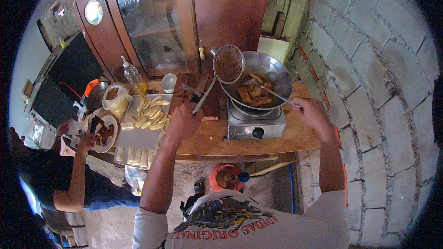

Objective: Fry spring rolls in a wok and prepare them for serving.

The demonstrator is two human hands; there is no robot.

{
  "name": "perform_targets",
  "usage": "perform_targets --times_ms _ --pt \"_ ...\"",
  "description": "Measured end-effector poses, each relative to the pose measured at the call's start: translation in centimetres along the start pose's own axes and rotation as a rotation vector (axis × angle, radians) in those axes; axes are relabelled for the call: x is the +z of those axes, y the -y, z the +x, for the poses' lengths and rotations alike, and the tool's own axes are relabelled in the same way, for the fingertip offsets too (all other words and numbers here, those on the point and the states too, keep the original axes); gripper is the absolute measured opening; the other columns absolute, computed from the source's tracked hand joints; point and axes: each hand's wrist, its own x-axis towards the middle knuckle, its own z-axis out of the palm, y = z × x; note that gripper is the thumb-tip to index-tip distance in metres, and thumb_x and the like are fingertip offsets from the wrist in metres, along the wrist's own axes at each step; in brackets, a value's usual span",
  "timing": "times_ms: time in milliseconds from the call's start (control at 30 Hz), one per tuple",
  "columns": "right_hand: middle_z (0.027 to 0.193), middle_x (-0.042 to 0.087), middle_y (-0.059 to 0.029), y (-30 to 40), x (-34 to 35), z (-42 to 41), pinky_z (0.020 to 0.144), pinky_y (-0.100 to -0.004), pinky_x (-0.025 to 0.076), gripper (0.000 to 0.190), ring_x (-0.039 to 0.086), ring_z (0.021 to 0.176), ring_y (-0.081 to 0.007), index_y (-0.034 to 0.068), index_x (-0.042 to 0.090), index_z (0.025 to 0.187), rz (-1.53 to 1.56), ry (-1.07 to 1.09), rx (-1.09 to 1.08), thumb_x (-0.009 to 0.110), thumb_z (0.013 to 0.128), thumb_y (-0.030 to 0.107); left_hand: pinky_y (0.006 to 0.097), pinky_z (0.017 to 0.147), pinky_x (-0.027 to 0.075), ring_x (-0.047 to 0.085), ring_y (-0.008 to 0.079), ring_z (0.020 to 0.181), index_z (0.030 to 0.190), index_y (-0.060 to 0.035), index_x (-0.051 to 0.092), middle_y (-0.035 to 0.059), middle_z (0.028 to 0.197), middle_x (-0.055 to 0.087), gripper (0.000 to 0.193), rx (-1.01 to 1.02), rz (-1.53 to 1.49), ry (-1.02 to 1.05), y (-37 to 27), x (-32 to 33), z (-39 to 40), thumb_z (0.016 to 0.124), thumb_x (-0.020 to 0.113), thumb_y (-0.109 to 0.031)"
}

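In the head view my left hand (pixel 187 119) grips the handle of a round mesh strainer (pixel 228 64), whose basket is over the left rim of a wok (pixel 277 72). My right hand (pixel 311 114) holds a metal utensil (pixel 277 94) by its dark end, its far end among browned pieces of food (pixel 254 93) in the wok. The wok stands on a single-burner gas stove (pixel 256 124) with a black knob. To the left, peeled bananas (pixel 152 112) and pale wrapped rolls (pixel 138 155) lie on a tray (pixel 138 135).
At the left, a person (pixel 55 180) reaches to a plate of browned food (pixel 112 128). Near them stand a plastic bag (pixel 117 102), an oil bottle (pixel 133 76) and a metal bowl (pixel 169 82). A red bucket (pixel 216 180) is below the wooden table (pixel 204 145). A block wall (pixel 373 110) rises right.
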Motion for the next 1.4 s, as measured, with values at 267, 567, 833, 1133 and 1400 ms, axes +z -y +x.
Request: perform_targets --times_ms 267,567,833,1133,1400 --pt "0.078 0.065 -0.0141 7.8 -10.3 -6.1 0.062 -0.0388 0.049 0.022 0.064 0.067 -0.0255 0.009 0.067 0.105 -0.044 0.078 0.321 0.067 0.083 0.007 0.0536 0.079 0.050 0.063 0.0466 0.090 0.096 -0.0007 0.068 0.0289 0.090 0.065 0.028 -0.046 -0.005 0.165 0.8 -2.3 1.4 0.087 0.060 -0.026" --pt "0.079 0.067 -0.0144 14.1 -0.5 -5.3 0.070 -0.0490 0.049 0.023 0.065 0.077 -0.0357 0.014 0.065 0.106 -0.322 -0.007 0.467 0.067 0.083 0.016 0.0538 0.078 0.051 0.064 0.0472 0.086 0.090 0.0024 0.065 0.0296 0.084 0.065 0.029 0.243 -0.009 0.223 6.0 -2.1 5.0 0.088 0.060 -0.026" --pt "0.068 0.062 -0.0180 20.5 2.1 -6.8 0.061 -0.0443 0.047 0.021 0.061 0.061 -0.0341 0.011 0.062 0.109 -0.135 -0.316 0.790 0.062 0.088 0.010 0.0560 0.075 0.052 0.064 0.0472 0.081 0.088 0.0030 0.063 0.0288 0.083 0.065 0.029 0.353 -0.094 0.226 9.4 -0.3 7.9 0.091 0.059 -0.026" --pt "0.089 0.067 -0.0261 19.4 5.9 -5.7 0.075 -0.0539 0.050 0.027 0.065 0.086 -0.0440 0.009 0.057 0.117 -0.193 -0.342 0.693 0.058 0.093 0.021 0.0555 0.073 0.053 0.064 0.0488 0.080 0.092 0.0048 0.062 0.0298 0.079 0.064 0.026 0.315 -0.176 0.169 9.6 -1.1 7.3 0.092 0.056 -0.020" --pt "0.089 0.068 -0.0212 19.8 1.8 -1.9 0.079 -0.0560 0.051 0.018 0.066 0.086 -0.0429 0.007 0.064 0.098 -0.287 -0.025 0.493 0.061 0.086 0.021 0.0542 0.073 0.053 0.065 0.0465 0.078 0.098 0.0049 0.064 0.0310 0.079 0.063 0.028 0.279 -0.122 0.159 12.2 -2.9 5.3 0.092 0.056 -0.021"
